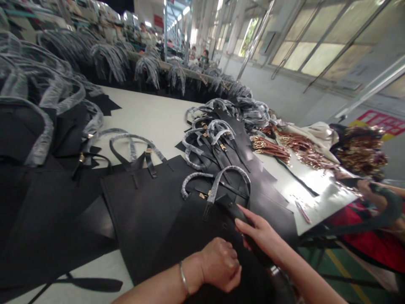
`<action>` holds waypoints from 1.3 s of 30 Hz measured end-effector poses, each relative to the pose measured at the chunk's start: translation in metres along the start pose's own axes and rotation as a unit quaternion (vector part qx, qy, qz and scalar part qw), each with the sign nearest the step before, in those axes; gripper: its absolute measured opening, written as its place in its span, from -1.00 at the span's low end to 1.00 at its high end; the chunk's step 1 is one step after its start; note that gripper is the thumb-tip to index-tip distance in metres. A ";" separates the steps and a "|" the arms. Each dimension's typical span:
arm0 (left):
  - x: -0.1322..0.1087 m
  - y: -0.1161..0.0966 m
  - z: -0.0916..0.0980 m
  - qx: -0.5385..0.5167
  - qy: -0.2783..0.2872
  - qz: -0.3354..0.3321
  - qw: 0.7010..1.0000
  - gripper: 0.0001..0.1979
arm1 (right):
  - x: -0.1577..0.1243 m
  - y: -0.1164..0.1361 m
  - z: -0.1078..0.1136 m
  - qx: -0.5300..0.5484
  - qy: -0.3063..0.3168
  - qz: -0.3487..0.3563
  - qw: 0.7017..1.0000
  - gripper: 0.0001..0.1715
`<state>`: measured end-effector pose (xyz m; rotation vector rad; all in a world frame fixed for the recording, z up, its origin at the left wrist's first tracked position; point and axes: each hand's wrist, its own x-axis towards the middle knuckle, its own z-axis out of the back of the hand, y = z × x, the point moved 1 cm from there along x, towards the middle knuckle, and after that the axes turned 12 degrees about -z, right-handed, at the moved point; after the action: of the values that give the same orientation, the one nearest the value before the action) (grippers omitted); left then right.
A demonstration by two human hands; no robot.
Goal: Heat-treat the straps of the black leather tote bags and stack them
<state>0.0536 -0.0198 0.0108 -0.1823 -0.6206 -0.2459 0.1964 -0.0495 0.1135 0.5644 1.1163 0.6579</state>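
A black handbag point(190, 228) with plastic-wrapped handles point(236, 169) lies on the table in front of me. My left hand point(220, 264), with a silver bangle point(182, 276) at the wrist, is closed in a fist over this bag's front panel. Whatever may be inside the fist is hidden. My right hand point(259, 232) grips a wide black strap point(256, 250) at the bag's right side, thumb on top. Below that hand, a metal fitting point(274, 269) shows on the strap. Gold-coloured hardware point(202, 195) sits between the handles.
More black bags point(25, 202) are piled at left, and others point(215, 143) lie beyond mine. Brown straps with gold clasps point(272, 148) are bundled on the white table point(152, 105). A small pink-handled tool point(303, 212) lies near its right edge. Another person's hand point(371, 194) is at right.
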 end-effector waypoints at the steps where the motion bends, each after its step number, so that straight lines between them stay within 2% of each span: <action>1: 0.000 0.000 0.000 0.006 0.001 0.004 1.000 -0.76 | -0.001 0.002 0.001 0.010 -0.003 -0.002 1.000 -0.27; 7: 0.001 -0.002 -0.006 -0.005 0.007 0.004 1.000 -0.77 | 0.001 0.007 -0.008 -0.012 0.075 -0.055 0.996 -0.32; 10: 0.000 -0.001 -0.003 -0.026 0.024 0.015 0.999 -0.75 | 0.009 0.010 -0.018 -0.009 0.076 -0.058 0.995 -0.36; 12: -0.005 0.006 0.007 -0.036 0.033 0.034 0.998 -0.74 | 0.013 0.013 -0.019 -0.014 0.076 -0.051 0.996 -0.38; 14: -0.013 0.022 0.023 -0.026 0.022 0.096 0.995 -0.78 | 0.013 0.013 -0.018 -0.029 0.084 -0.041 0.995 -0.37; 16: -0.024 0.044 0.042 0.015 -0.007 0.210 0.978 -0.85 | 0.012 0.012 -0.017 -0.038 0.094 -0.039 0.994 -0.35; 18: -0.035 0.064 0.058 0.058 -0.022 0.307 0.950 -0.80 | 0.012 0.010 -0.018 -0.036 0.101 -0.040 0.993 -0.35; 19: -0.039 0.072 0.062 0.071 -0.016 0.328 0.942 -0.74 | 0.013 0.009 -0.019 -0.036 0.099 -0.039 0.994 -0.35; 22: -0.046 0.083 0.065 0.078 0.018 0.326 0.942 -0.63 | 0.019 0.013 -0.025 -0.041 0.049 -0.014 0.998 -0.34; 26: -0.046 0.084 0.062 0.071 0.028 0.334 0.940 -0.65 | 0.018 0.022 -0.018 0.006 -0.055 0.047 0.997 -0.23; 30: -0.036 0.088 0.065 0.043 0.055 0.338 0.939 -0.81 | 0.000 0.014 -0.005 0.042 -0.045 0.025 0.998 -0.13; 34: -0.022 0.100 0.067 0.019 0.105 0.368 0.924 -0.69 | -0.015 -0.007 -0.009 0.046 -0.026 -0.002 0.999 -0.08; 36: -0.016 0.107 0.068 0.012 0.109 0.389 0.915 -0.63 | -0.020 -0.015 -0.015 0.050 -0.025 -0.003 0.998 -0.06; 39: -0.012 0.115 0.072 -0.015 0.105 0.396 0.912 -0.63 | -0.024 -0.023 -0.021 0.061 -0.034 -0.012 0.998 -0.01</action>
<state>0.0368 0.1095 0.0509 -0.4146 -0.2884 0.5085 0.1737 -0.0809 0.1052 0.6717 1.1019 0.5493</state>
